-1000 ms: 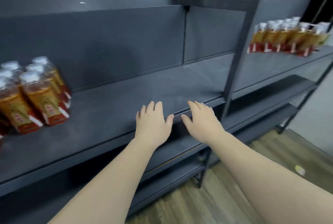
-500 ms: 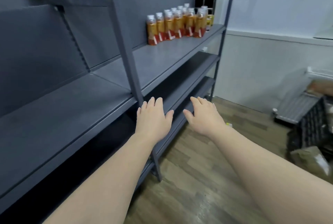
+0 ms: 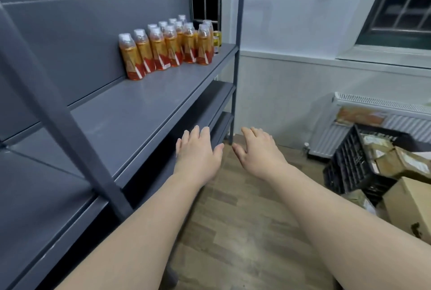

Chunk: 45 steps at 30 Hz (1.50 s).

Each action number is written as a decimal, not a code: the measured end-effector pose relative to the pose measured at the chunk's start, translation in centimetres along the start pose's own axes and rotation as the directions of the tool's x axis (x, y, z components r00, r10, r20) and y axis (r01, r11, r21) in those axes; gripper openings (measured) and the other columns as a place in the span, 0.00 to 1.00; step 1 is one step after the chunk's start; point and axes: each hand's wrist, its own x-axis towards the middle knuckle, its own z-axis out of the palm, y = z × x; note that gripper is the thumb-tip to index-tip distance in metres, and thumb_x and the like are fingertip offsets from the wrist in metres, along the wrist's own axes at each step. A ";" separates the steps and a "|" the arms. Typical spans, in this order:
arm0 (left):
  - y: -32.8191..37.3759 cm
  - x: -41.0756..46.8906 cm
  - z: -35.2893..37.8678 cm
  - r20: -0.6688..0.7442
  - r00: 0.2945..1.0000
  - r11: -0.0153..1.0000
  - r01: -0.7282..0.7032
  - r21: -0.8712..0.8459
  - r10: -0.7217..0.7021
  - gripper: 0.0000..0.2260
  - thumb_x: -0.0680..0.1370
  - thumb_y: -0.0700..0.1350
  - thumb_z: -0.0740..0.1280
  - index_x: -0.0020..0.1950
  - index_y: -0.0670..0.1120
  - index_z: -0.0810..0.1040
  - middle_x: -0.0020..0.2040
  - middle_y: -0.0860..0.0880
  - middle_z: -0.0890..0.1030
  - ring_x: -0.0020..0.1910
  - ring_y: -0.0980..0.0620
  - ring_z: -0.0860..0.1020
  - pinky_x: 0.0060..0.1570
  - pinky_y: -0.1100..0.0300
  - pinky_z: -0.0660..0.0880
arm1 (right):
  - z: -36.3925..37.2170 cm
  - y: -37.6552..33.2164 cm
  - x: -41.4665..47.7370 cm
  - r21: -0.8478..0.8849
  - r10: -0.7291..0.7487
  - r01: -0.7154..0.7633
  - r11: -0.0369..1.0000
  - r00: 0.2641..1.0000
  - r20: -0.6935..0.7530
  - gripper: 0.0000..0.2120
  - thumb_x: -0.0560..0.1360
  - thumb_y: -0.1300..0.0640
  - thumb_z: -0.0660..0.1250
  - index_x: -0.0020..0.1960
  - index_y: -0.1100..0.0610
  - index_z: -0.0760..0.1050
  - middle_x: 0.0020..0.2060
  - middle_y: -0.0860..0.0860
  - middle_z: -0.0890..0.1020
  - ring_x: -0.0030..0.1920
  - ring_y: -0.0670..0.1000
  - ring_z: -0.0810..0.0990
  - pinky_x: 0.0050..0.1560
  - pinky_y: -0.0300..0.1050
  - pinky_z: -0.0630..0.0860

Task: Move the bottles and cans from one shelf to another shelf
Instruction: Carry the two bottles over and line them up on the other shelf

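Several orange bottles (image 3: 163,49) with red labels and white caps stand in rows at the far end of the grey shelf (image 3: 140,112). Behind them, at the shelf's far corner, sit yellow cans (image 3: 217,40). My left hand (image 3: 198,152) is held out flat with straight fingers, empty, in front of the shelf's front edge and well short of the bottles. My right hand (image 3: 258,150) hovers beside it over the floor, fingers relaxed and empty.
A slanted grey upright (image 3: 70,126) crosses the shelf at the left. Lower shelves (image 3: 217,96) run beneath. To the right stand a black crate (image 3: 349,164), cardboard boxes (image 3: 408,201) and a white radiator (image 3: 382,108). Wooden floor (image 3: 233,231) lies below my arms.
My view has swung right along the shelving. The bottles at the left have left the frame, and the far group of bottles now looks closer. Both hands stay empty and outstretched.
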 end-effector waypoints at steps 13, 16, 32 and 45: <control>1.2 13.1 3.7 0.009 1.000 0.999 0.012 0.048 -0.012 0.25 0.83 0.57 0.57 0.76 0.44 0.62 0.78 0.43 0.62 0.78 0.40 0.58 0.75 0.43 0.57 | 1.0 5.2 13.6 0.040 -0.017 0.015 0.999 0.999 0.046 0.30 0.83 0.42 0.54 0.79 0.56 0.57 0.76 0.57 0.64 0.78 0.60 0.56 0.77 0.58 0.55; 2.1 16.1 4.4 -0.002 0.999 0.997 0.052 0.061 -0.052 0.26 0.83 0.57 0.57 0.76 0.44 0.62 0.78 0.43 0.63 0.77 0.40 0.59 0.75 0.42 0.57 | 0.6 6.8 17.2 0.041 -0.050 0.047 0.998 0.997 0.057 0.30 0.83 0.41 0.54 0.79 0.56 0.57 0.76 0.57 0.65 0.77 0.59 0.57 0.76 0.58 0.55; 1.8 29.4 3.2 -0.098 0.960 0.959 0.271 0.089 -0.262 0.27 0.83 0.57 0.57 0.78 0.45 0.60 0.79 0.43 0.61 0.79 0.38 0.56 0.77 0.42 0.54 | -1.6 6.6 33.1 0.111 -0.279 0.266 0.958 0.952 0.126 0.30 0.84 0.43 0.54 0.81 0.56 0.53 0.79 0.58 0.58 0.79 0.58 0.52 0.78 0.57 0.51; -9.0 40.5 0.0 -0.162 0.895 0.904 0.426 0.029 -0.416 0.29 0.83 0.58 0.57 0.80 0.45 0.56 0.81 0.43 0.56 0.80 0.40 0.53 0.78 0.44 0.51 | 1.2 -4.1 46.8 0.114 -0.453 0.440 0.891 0.878 0.153 0.31 0.84 0.43 0.55 0.81 0.57 0.52 0.79 0.57 0.58 0.79 0.58 0.53 0.78 0.52 0.51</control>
